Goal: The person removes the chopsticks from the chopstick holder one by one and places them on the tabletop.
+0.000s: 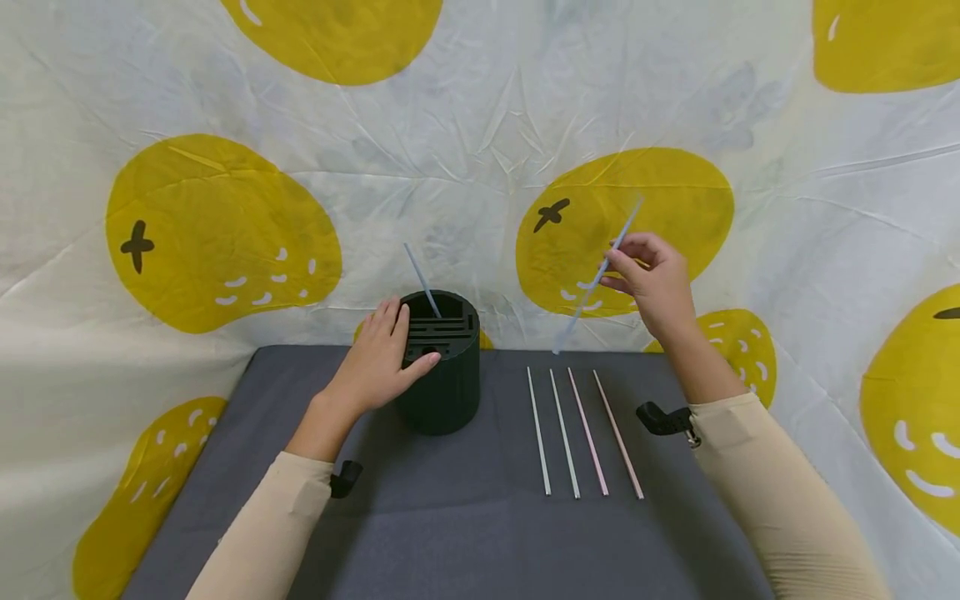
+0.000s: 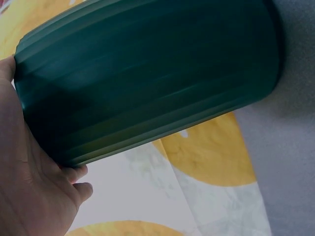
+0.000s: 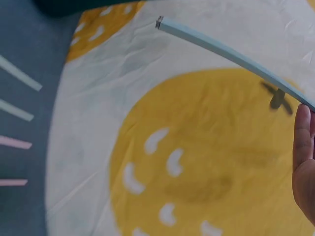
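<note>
My right hand [image 1: 660, 279] pinches a light-blue chopstick [image 1: 590, 292] in the air, tilted above the table's back edge. The right wrist view shows its square end [image 3: 160, 22] pointing away from the fingers. To the left stands a dark green cylindrical utensil holder [image 1: 442, 400] with slots on top. My left hand [image 1: 382, 354] rests on its upper left rim, fingers extended and thumb across the front; the left wrist view shows the palm against the holder wall [image 2: 147, 78]. Another blue chopstick [image 1: 422, 279] leans upright in the rear opening, its lower end hidden.
Right of the holder, two pale green chopsticks [image 1: 538, 433] and two pink chopsticks [image 1: 587, 433] lie side by side on the dark grey tablecloth [image 1: 465, 525]. A white cloth with yellow fruit prints [image 1: 450, 200] hangs behind the table.
</note>
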Tool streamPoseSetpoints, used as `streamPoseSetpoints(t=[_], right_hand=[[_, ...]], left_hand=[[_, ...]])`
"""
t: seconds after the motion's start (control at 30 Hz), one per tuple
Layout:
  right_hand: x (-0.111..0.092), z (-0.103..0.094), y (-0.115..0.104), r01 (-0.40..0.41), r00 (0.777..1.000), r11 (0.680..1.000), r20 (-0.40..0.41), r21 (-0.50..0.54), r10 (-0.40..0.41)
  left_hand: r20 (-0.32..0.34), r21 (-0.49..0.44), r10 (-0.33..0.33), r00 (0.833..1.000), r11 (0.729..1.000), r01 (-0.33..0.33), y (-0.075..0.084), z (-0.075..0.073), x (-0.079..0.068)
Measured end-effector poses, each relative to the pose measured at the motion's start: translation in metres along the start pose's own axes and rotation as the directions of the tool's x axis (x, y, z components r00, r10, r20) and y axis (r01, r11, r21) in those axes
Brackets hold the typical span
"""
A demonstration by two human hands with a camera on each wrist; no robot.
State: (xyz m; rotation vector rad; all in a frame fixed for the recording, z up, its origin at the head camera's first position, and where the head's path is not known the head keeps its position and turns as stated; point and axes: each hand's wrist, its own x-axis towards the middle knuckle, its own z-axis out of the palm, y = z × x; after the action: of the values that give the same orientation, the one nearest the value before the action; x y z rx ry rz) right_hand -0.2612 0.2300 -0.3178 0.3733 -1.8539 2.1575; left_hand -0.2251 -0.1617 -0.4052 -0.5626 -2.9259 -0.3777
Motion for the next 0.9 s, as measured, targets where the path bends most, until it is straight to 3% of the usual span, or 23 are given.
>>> streamPoseSetpoints(t=[0.2, 0.33, 0.5, 0.67, 0.9], right_hand=[[-0.014, -0.036, 0.015, -0.021, 0.999, 0.998, -0.034, -0.062, 0.019], [-0.025, -0.049, 0.016, -0.091, 0.995, 0.979, -0.046, -0.182, 0.084], [-0.032, -0.069, 0.034, -0.189, 0.982, 0.903, -0.065, -0.386, 0.178], [-0.036, -0.097, 0.067, -0.206, 0.976, 0.815, -0.049, -0.542, 0.214], [-0.047, -0.126, 0.1, -0.219, 0.958, 0.734, 0.0, -0.643, 0.286]], left_hand=[[0.0, -0.003, 0.001, 1.0, 1.0, -0.001, -0.001, 0.0, -0.001], [0.008, -0.003, -0.006, 1.0, 1.0, 0.006, -0.002, -0.002, -0.002], [0.012, -0.007, -0.011, 1.0, 1.0, 0.011, -0.002, -0.004, -0.003], [0.002, -0.003, -0.008, 1.0, 1.0, 0.008, -0.002, -0.004, -0.004], [0.003, -0.006, -0.007, 1.0, 1.0, 0.007, 0.0, -0.006, -0.004]])
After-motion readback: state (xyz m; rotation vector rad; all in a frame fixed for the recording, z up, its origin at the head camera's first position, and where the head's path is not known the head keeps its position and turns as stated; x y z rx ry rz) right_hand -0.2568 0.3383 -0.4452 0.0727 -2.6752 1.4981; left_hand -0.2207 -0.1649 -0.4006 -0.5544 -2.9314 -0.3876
